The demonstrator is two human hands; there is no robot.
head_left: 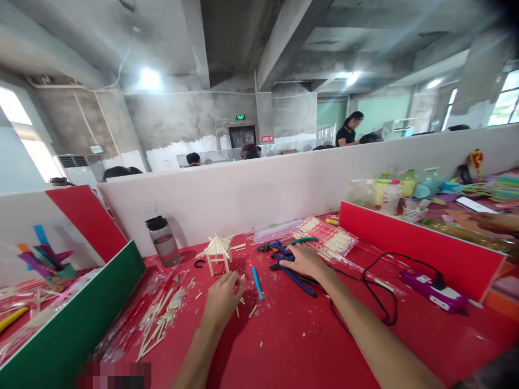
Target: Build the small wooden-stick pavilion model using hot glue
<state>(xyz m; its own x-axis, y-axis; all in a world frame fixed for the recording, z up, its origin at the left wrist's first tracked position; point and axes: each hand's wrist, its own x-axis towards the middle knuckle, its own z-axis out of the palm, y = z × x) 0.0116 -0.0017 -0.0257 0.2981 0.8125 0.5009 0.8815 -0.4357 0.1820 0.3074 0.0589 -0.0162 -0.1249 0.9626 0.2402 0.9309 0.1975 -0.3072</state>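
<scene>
My left hand [222, 294] is curled in front of a small pavilion model [219, 249] built of pale wooden sticks with a peaked roof. Its fingertips are pressed together near a short stick end, and what they hold is too small to make out. My right hand [303, 260] lies over a cluster of blue tools, its thumb and fingers around a blue hand tool [287, 257] whose kind is partly hidden. Long blue handles [299, 282] stick out below that hand. Between my hands lies a light-blue pen-like stick [257, 283].
Loose sticks and offcuts [159, 324] litter the red table [284, 346] on the left. A water bottle [162, 241] stands behind them. Bagged sticks [324, 237] lie at the back. A black cord runs to a purple power strip [433, 292]. Green [81, 319] and red [417, 246] dividers flank the space.
</scene>
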